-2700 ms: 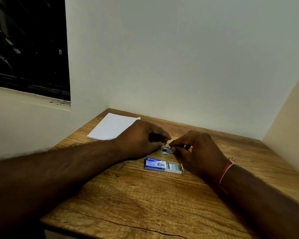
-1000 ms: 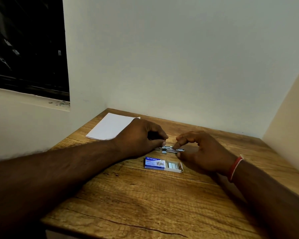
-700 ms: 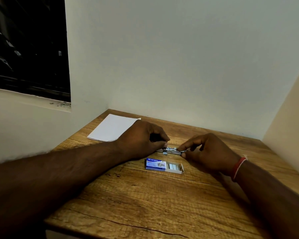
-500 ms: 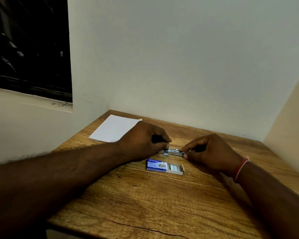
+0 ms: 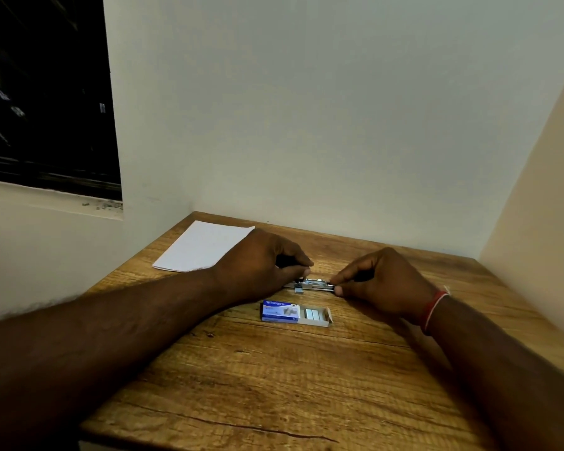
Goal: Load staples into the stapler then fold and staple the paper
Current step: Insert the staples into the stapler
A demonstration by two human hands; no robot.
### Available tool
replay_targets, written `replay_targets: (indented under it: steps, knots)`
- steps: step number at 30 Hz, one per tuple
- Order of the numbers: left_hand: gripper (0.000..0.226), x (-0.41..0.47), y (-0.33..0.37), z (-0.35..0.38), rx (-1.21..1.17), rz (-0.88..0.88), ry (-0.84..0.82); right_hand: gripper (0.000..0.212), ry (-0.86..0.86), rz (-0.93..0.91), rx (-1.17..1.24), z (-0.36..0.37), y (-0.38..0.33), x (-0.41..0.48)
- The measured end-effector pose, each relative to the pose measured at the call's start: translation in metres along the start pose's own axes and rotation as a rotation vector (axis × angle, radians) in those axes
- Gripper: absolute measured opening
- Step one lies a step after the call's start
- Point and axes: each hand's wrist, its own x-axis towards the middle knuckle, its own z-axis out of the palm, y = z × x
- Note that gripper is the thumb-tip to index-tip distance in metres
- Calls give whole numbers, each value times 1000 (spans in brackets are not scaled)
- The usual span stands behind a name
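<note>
A small metal stapler (image 5: 311, 284) lies on the wooden table (image 5: 274, 379) between my hands, its silver staple channel showing. My left hand (image 5: 261, 265) grips its left end with curled fingers, hiding that part. My right hand (image 5: 381, 281) pinches the right end of the channel between thumb and forefinger. A blue staple box (image 5: 280, 311) lies just in front, its tray slid out to the right with silver staple strips (image 5: 314, 314) visible. A white sheet of paper (image 5: 205, 245) lies flat at the back left of the table.
The table sits in a corner: a wall runs along the back and another along the right side. A dark window is in the left wall. The table's front edge has a long crack in the grain.
My right hand left the stapler, opened briefly to the right, then came back and now pinches the right end of the channel. My left hand has kept its grip.
</note>
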Motion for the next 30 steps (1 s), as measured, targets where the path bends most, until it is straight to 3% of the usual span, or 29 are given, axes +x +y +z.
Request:
replay_targets:
  steps: [18, 30]
  knots:
    - [31, 6, -7, 2, 77, 29, -367, 10, 59, 36, -30, 10, -1, 6]
    - [24, -3, -13, -34, 113, -68, -184, 12, 77, -23, -99, 9, 0, 5]
